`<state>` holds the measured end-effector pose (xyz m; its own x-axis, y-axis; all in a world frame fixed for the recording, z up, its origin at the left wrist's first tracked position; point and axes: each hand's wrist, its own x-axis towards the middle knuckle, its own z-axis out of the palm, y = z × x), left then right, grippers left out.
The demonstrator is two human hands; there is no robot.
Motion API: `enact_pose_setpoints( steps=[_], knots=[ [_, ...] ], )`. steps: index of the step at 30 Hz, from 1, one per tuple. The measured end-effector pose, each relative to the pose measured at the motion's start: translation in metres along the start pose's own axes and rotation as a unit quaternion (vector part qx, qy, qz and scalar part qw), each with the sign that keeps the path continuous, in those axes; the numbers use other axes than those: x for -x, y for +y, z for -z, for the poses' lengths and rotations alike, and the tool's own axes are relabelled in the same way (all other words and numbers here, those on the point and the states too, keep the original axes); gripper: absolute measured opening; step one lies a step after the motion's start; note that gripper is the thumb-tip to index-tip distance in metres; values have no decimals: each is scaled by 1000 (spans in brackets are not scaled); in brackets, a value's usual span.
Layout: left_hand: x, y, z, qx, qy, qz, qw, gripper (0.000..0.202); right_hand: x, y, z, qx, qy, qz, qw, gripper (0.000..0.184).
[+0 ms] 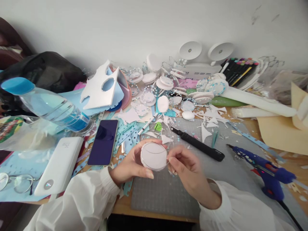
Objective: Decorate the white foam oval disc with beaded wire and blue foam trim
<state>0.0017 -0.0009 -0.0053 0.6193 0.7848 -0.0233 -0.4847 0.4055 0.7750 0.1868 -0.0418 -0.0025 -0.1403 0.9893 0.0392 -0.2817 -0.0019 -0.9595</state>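
Note:
My left hand (134,163) grips a round white disc (153,156) by its rim, thumb below and fingers behind. A dark thin line curves across the disc's upper face, and its edge looks trimmed. At the disc's right edge, my right hand (184,166) is closed in a pinch on what looks like a thin string; the fingers partly hide it and are slightly blurred. Both hands are above a grey cutting mat (166,195). Just beyond them lie a black utility knife (198,144), a white pen (147,124) and a small green piece (158,126).
A blue glue gun (262,166) lies at right, its cord running forward. At left are a phone (103,142), a white power bank (59,165), glasses (18,183) and a tilted water bottle (55,107). Many decorated discs (165,82) and foam scraps fill the back.

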Motion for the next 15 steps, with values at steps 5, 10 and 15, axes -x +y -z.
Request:
enact_pose_setpoints(
  steps=[5, 10, 15],
  knots=[
    [2, 1, 0, 0, -3, 9, 1000, 73, -3, -2, -2, -40, -13, -16, 999, 19],
    [2, 5, -1, 26, -12, 5, 1000, 65, -5, 0, -2, -93, -36, -39, 994, 27],
    [0, 8, -3, 50, -30, 8, 998, 61, -5, 1, 4, -124, -52, -45, 990, 26]
  ],
)
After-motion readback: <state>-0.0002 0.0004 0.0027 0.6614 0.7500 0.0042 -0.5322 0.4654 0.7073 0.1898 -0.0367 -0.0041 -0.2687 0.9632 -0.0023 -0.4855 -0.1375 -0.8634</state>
